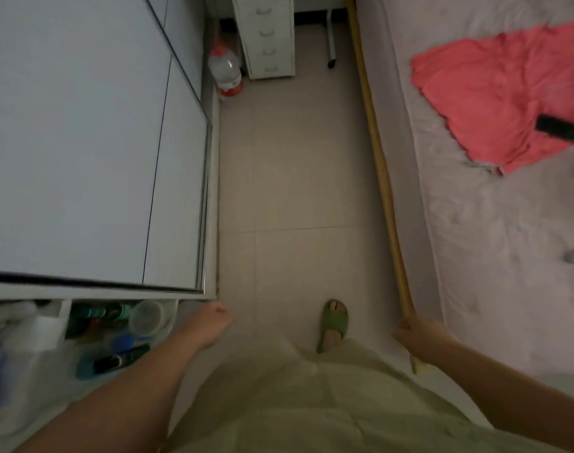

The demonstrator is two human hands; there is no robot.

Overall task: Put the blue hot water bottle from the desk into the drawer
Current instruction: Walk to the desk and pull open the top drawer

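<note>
No blue hot water bottle shows in the head view. A white drawer unit (266, 37) with several shut drawers stands at the far end of the narrow floor aisle, beside a desk leg (330, 37). My left hand (210, 325) hangs low beside the shelf corner with loose fingers and nothing in it. My right hand (419, 336) is low on the right, against the wooden bed rail (382, 178); its fingers are hidden, so I cannot tell whether they grip anything.
A white wardrobe (83, 142) lines the left, with an open shelf (115, 335) of bottles and jars below it. A large water jug (226, 71) stands on the floor ahead. The bed (491, 240) on the right carries a pink cloth (495, 96) and a black remote (562, 129).
</note>
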